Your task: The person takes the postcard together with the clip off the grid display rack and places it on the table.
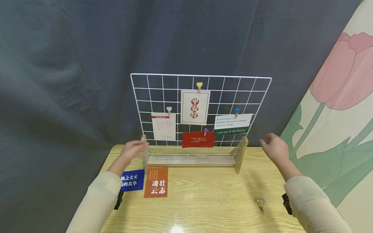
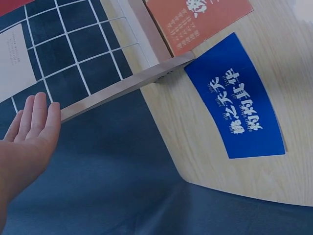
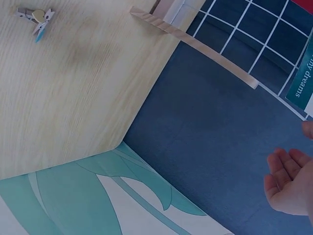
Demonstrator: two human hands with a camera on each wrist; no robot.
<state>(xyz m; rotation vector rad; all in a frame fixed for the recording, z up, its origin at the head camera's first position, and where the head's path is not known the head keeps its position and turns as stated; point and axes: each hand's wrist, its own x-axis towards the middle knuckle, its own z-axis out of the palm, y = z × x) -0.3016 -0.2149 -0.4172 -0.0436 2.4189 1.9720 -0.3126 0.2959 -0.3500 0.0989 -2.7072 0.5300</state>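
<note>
A white wire grid rack [image 1: 201,76] stands in a wooden base [image 1: 192,163]. Clothespins with heart tops hold cards on it: a red-bordered white card [image 1: 186,110], a white card with red heading [image 1: 163,127], a red card [image 1: 198,144] and a white-and-green card [image 1: 230,131]. My left hand [image 1: 134,150] is beside the rack's left upright, holding nothing, fingers extended in the left wrist view; whether they touch the wood I cannot tell. Out to the right of the rack, my right hand [image 1: 275,150] hangs in the air with loosely bent fingers and nothing in them.
On the wooden table [image 1: 204,200], a blue card [image 1: 135,181] and an orange card [image 1: 156,183] lie at the front left of the rack. Several loose clothespins [image 3: 39,17] lie at the right. Behind hangs a dark curtain [image 1: 189,38]; a tulip-patterned cloth [image 1: 344,74] is at the right.
</note>
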